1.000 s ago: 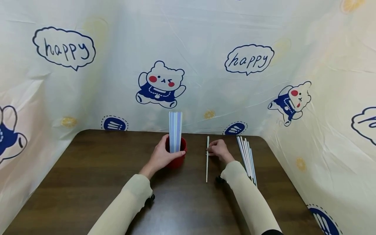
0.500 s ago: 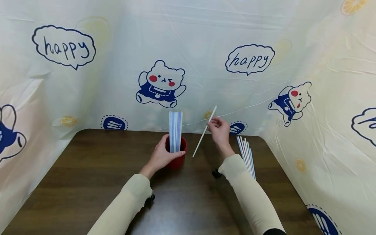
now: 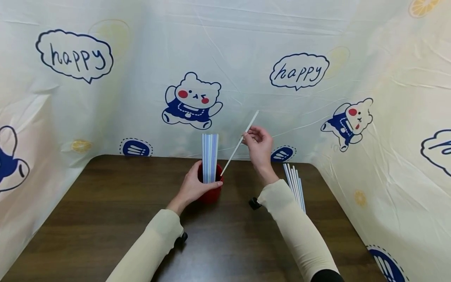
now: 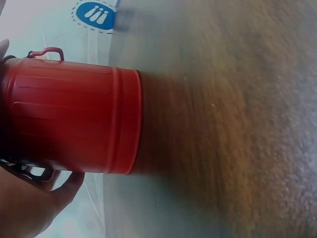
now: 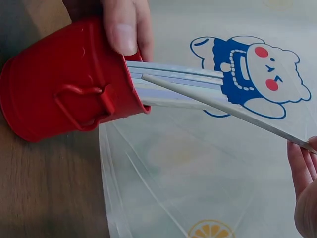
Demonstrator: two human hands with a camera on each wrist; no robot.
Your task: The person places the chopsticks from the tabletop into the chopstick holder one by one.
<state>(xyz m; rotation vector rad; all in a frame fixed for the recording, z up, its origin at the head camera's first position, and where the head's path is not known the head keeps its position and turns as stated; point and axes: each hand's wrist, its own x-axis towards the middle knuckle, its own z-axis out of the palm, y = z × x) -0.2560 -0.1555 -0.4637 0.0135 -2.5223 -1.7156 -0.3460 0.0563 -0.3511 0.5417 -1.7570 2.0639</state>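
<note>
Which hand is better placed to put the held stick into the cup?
Probably the right hand: it pinches the stick, whose lower end is near the mouth of the cup. The left hand is busy holding the cup.

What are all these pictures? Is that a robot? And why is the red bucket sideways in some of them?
No robot here, just a person's two bare hands. The big picture comes from a camera on the person's head, looking forward and down. The other two come from little cameras on each wrist. Those pictures look turned, so the red bucket seems sideways; the head picture shows it upright on the brown table.

The left hand holds the bucket, which has a bunch of sticks standing in it. The right hand pinches one pale stick, slanting down towards the bucket's mouth. More sticks lie on the table, partly hidden by the right sleeve.
</note>
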